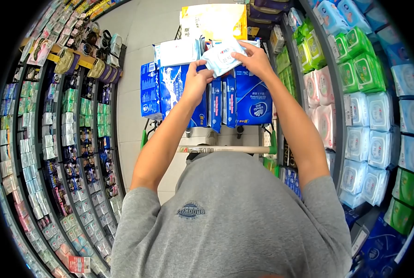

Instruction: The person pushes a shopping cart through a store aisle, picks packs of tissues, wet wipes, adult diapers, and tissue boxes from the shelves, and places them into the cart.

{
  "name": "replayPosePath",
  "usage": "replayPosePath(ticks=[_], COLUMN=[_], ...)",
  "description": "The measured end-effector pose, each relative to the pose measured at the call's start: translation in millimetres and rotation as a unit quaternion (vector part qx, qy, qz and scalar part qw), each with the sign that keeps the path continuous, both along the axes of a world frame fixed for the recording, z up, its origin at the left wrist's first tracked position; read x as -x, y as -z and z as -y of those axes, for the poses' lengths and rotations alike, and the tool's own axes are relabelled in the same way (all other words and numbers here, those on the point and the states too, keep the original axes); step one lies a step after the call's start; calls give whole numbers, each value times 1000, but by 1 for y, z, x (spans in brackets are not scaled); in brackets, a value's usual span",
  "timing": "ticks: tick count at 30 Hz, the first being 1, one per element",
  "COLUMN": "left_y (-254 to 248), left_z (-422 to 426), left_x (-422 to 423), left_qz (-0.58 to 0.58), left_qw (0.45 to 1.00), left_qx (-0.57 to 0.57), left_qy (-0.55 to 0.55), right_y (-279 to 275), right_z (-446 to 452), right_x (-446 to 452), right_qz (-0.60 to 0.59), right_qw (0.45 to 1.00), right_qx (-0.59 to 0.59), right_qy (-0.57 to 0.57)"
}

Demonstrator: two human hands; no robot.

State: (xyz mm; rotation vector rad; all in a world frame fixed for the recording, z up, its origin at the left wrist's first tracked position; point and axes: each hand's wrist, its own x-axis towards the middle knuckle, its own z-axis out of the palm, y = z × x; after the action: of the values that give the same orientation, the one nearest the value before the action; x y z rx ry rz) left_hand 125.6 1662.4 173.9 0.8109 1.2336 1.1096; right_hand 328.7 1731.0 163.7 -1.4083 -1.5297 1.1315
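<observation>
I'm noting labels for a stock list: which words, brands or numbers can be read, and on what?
"Vinda": right-side blue pack on the cart.
"strong": the same pack.
"BROOK…": grey shirt, remainder unclear.
Too small or blurred: cart handle characters, held white pack, shelf tags.

Wore a loose, finely flecked grey T-shirt (pixel 248 208), lightly creased. Bore a small, rounded dark blue print (pixel 191 211) left of centre, with bold capitals across the middle. Had a short left sleeve (pixel 140 211) and right sleeve (pixel 325 204) in matching grey, with left hand (pixel 198 81) and right hand (pixel 257 60) bare.
</observation>
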Motion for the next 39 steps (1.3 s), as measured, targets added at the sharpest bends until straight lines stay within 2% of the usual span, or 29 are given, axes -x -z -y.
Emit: replayPosePath(ticks=[2,6,16,21,25,28,32,33,34,36,39], left_y=[4,7,7,19,24,24,23,19,15,7,14], left_z=[1,2,0,-1,0,4,12,16,20,26,26], left_x=[-3,-13,-20,-23,-19,-15,-11,-10,-9,-7,2], left_qz=[5,11,42,-4,-60,-129,-276,-333,-333,-416,-411], left_qw=[1000,999,998,999,996,988,953,933,932,896,898], left_qx=[-3,-8,-39,-26,-45,-15,-54,-66,-67,-127,-159], left_qy=[-5,-37,12,37,57,77,110,121,123,84,3], right_y=[4,-11,-11,-6,6,11,12,11,10,9,12], right_z=[-9,-19,-34,-40,-40,-39,-31,-27,-24,-20,-15], right_x=[1,4,-3,1,2,9,17,18,20,21,22], right_qz=[38,105,81,66,62,48,86,94,102,97,109], right_qw=[993,988,989,991,990,988,988,986,982,985,978], right_qx=[-106,-97,-111,-89,-100,-115,-85,-110,-134,-115,-132], right_qy=[-24,-60,-50,-73,-79,-94,-96,-88,-81,-83,-117])
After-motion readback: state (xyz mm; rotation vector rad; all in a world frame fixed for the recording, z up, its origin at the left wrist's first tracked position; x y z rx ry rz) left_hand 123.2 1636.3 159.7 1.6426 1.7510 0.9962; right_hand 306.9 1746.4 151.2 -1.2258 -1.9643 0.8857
